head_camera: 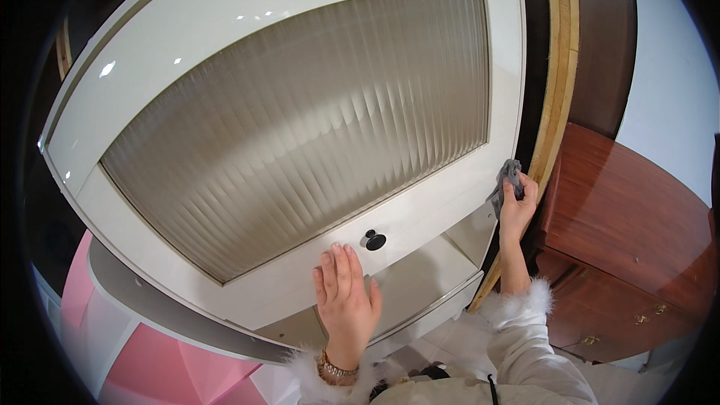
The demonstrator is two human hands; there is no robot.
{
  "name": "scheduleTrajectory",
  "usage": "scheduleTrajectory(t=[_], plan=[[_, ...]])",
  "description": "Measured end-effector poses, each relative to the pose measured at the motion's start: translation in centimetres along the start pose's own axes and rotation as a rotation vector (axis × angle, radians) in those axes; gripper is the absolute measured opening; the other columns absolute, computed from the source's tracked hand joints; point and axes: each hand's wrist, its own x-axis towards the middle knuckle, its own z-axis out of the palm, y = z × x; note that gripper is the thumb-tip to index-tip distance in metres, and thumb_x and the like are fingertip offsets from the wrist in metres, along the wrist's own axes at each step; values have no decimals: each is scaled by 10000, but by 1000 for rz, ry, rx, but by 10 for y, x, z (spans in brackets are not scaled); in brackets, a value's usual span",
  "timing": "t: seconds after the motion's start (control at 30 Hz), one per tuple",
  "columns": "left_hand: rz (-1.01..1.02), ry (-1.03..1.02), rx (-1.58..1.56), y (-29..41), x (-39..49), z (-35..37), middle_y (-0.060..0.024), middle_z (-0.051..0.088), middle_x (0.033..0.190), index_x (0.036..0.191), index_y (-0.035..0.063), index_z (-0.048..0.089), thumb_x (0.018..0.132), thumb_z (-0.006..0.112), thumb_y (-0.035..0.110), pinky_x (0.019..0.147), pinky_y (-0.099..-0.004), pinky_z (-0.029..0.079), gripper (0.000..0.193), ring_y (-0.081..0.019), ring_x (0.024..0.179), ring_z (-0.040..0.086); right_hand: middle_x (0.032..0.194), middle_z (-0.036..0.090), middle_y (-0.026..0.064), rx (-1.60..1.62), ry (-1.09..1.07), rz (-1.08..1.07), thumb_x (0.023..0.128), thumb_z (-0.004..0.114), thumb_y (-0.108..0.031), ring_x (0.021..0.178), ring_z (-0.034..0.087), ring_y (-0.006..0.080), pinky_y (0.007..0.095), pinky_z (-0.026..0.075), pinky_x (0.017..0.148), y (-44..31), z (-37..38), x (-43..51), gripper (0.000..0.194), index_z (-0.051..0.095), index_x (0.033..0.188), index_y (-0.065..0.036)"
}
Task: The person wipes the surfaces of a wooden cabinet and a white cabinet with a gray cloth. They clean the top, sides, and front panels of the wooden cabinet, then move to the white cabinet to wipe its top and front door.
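A white cabinet door (427, 205) with a fluted glass pane (315, 124) fills the middle of the view. My left hand (344, 298) lies flat on the door's lower rail, fingers slightly apart, just left of a round black knob (375, 240). In my right hand (518, 202) is a bunched grey cloth (508, 177), pinched between thumb and fingers against the cabinet's right edge. Below the door runs an open shelf compartment (422, 275) of the same cabinet.
A reddish-brown wooden chest (630, 208) with brass drawer pulls stands at the right. Between it and the cabinet rises a light wooden strip (557, 67). A pink and white faceted piece with a grey top (180, 315) sits close at the lower left. Pale floor tiles (444, 337) show below.
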Motion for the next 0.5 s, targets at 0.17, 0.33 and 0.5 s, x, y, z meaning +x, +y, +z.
scheduleTrajectory(t=[0.17,0.33,0.5], plan=[[19,-21,-28,1,0,0,-251,270,1492,1408,-78,335,802,641,213,1112,-527,239,738,-437,1365,278,1027,587,124,-31,58,91,812,693,-3,962,552,253,344,438,858,14,1,-15,230,620,1030,9],[19,-4,-31,2,1,2,-255,259,1496,1405,-90,329,795,648,218,1115,-527,233,755,-442,1366,268,979,572,118,-21,74,176,792,690,-10,920,548,253,329,436,841,5,2,-42,226,619,1005,14],[30,-7,-31,1,1,2,-258,257,1496,1405,-94,325,787,651,218,1115,-529,232,765,-445,1366,266,1050,552,111,92,-186,84,742,703,21,965,534,238,318,441,820,-51,-6,-92,285,645,1017,-28]])
